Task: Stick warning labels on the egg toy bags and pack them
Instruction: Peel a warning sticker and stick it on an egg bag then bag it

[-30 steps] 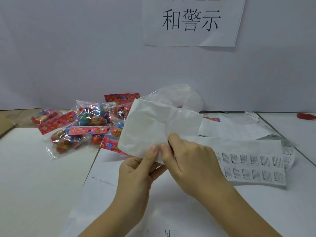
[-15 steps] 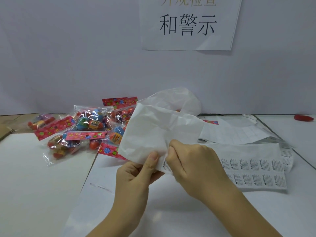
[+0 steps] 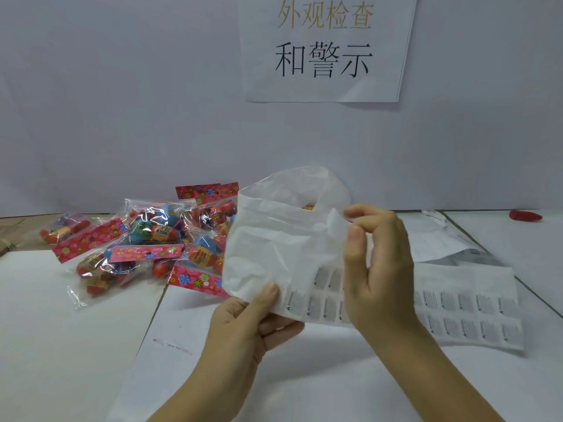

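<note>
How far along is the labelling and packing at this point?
Done: no warning label shows on the egg toy bags in the pile. In hand: left hand holds the label sheet; right hand pinches one peeled label. Left: sticking it, packing.

A plain pale grey wall (image 3: 122, 102) fills the upper half, evenly lit. A white paper sign (image 3: 326, 89) is fixed to it, printed with gold and black Chinese characters. Below, a white tabletop (image 3: 45, 345) reaches the wall, with a brown surface (image 3: 15, 231) at far left.
</note>
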Available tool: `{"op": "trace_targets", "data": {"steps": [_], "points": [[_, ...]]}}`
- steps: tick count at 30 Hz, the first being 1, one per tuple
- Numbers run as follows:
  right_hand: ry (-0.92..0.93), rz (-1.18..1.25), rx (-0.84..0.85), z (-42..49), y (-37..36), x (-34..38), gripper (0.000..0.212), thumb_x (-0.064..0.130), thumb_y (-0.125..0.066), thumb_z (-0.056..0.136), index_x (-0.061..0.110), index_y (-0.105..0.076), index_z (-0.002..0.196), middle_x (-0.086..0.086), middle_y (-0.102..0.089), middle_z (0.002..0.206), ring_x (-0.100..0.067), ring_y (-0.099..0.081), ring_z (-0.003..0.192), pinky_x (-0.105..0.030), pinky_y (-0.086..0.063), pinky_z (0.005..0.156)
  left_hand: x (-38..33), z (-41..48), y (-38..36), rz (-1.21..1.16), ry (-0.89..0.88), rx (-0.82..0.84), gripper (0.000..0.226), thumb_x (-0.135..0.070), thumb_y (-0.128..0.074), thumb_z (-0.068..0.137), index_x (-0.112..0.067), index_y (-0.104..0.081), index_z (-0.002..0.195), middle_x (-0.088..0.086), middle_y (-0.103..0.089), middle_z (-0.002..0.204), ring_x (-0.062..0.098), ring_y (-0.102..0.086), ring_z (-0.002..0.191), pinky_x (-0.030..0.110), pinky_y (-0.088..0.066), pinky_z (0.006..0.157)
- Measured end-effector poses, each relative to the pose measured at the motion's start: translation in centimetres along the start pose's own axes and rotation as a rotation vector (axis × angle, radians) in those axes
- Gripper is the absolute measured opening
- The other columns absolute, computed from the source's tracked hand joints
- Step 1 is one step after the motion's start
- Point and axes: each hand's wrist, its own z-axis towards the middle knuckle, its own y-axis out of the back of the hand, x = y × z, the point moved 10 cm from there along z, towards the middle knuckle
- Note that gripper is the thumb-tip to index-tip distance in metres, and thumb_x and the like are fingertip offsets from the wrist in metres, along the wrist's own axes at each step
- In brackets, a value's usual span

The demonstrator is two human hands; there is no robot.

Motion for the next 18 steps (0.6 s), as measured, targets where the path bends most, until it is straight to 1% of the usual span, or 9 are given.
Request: {"op": "trace_targets", "data": {"steps": [1, 3, 5, 8, 10, 11, 12, 15, 18], "points": [[-0.042, 0.01, 0.013, 0.0, -0.1, -0.4, 0.02, 0.028, -0.034, 0.098, 0.017, -0.049, 0.095, 0.008, -0.057, 0.088, -0.018, -0.056, 0.076, -0.034, -0.046, 0.069, 0.5, -0.1, -0.5, 0.027, 0.039, 0.042, 0.027, -0.024, -0.064, 0.073, -0.008, -0.079, 0.088, 0.024, -0.073, 0.099, 0.031, -0.074, 0.084, 0.033, -0.061, 0.064], [-0.078, -0.052, 0.061, -0.3, -0.6, -0.8, 0.013, 0.035, -0.029, 0.098, 0.029, -0.038, 0.09, 0.007, -0.052, 0.06, -0.019, -0.051, 0.05, -0.033, -0.042, 0.047, 1.5, -0.2, -1.0, 0.08, 0.086, 0.096, 0.03, -0.026, -0.066, 0.071, -0.009, -0.079, 0.092, 0.026, -0.073, 0.099, 0.033, -0.074, 0.083, 0.035, -0.061, 0.066], [0.009, -0.194, 0.031, 0.0, -0.2, -0.3, 0.011, 0.031, -0.032, 0.097, 0.027, -0.035, 0.088, 0.005, -0.041, 0.047, -0.025, -0.045, 0.036, -0.029, -0.034, 0.037, 1.6, -0.3, -1.3, 0.13, 0.098, 0.113, 0.028, -0.028, -0.071, 0.066, -0.011, -0.08, 0.086, 0.025, -0.074, 0.095, 0.033, -0.074, 0.08, 0.035, -0.061, 0.065], [0.069, -0.399, -0.136, 1.4, 3.0, -1.2, 0.006, 0.023, -0.04, 0.095, 0.02, -0.04, 0.09, -0.004, -0.05, 0.045, -0.031, -0.049, 0.033, -0.023, -0.028, 0.045, 0.1, 0.2, -0.5, 0.219, 0.023, 0.07, 0.026, -0.031, -0.072, 0.063, -0.014, -0.08, 0.08, 0.018, -0.075, 0.093, 0.033, -0.074, 0.08, 0.031, -0.06, 0.062], [0.013, -0.508, -0.249, 2.3, 5.8, -3.6, 0.009, 0.023, -0.043, 0.096, 0.017, -0.046, 0.091, -0.011, -0.055, 0.049, -0.035, -0.05, 0.036, -0.024, -0.028, 0.051, -1.5, 0.7, 0.8, 0.252, -0.068, -0.011, 0.016, -0.023, -0.069, 0.076, -0.015, -0.08, 0.085, 0.016, -0.076, 0.093, 0.03, -0.074, 0.076, 0.03, -0.059, 0.058], [-0.026, -0.54, -0.285, 2.6, 7.0, -5.0, 0.015, 0.024, -0.043, 0.098, 0.013, -0.051, 0.091, -0.012, -0.055, 0.051, -0.034, -0.048, 0.037, -0.024, -0.027, 0.052, -2.2, 0.8, 1.3, 0.274, -0.105, -0.047, 0.014, -0.013, -0.066, 0.084, -0.017, -0.08, 0.084, 0.015, -0.076, 0.091, 0.03, -0.074, 0.073, 0.03, -0.059, 0.057], [-0.061, -0.567, -0.31, 2.8, 8.0, -6.3, 0.022, 0.025, -0.043, 0.1, 0.01, -0.054, 0.089, -0.012, -0.054, 0.051, -0.031, -0.044, 0.038, -0.022, -0.023, 0.052, -2.6, 0.9, 1.8, 0.306, -0.132, -0.08, 0.022, -0.006, -0.062, 0.089, -0.018, -0.08, 0.082, 0.015, -0.076, 0.089, 0.029, -0.073, 0.071, 0.03, -0.059, 0.055], [-0.162, -0.635, -0.377, 2.4, 10.1, -9.1, 0.033, 0.029, -0.04, 0.103, 0.006, -0.058, 0.086, -0.008, -0.05, 0.052, -0.021, -0.035, 0.045, -0.026, -0.017, 0.053, -3.2, 0.6, 1.5, 0.347, -0.194, -0.087, 0.028, 0.002, -0.062, 0.089, -0.019, -0.079, 0.082, 0.013, -0.075, 0.083, 0.028, -0.071, 0.067, 0.028, -0.058, 0.054], [-0.148, -0.637, -0.415, 1.7, 10.0, -9.6, 0.029, 0.023, -0.046, 0.1, 0.003, -0.06, 0.084, -0.012, -0.053, 0.057, -0.024, -0.04, 0.05, -0.03, -0.022, 0.064, -4.0, -0.9, -0.1, 0.457, -0.419, -0.017, 0.026, -0.008, -0.074, 0.08, -0.028, -0.075, 0.096, 0.005, -0.074, 0.096, 0.024, -0.071, 0.086, 0.025, -0.058, 0.068]]}}
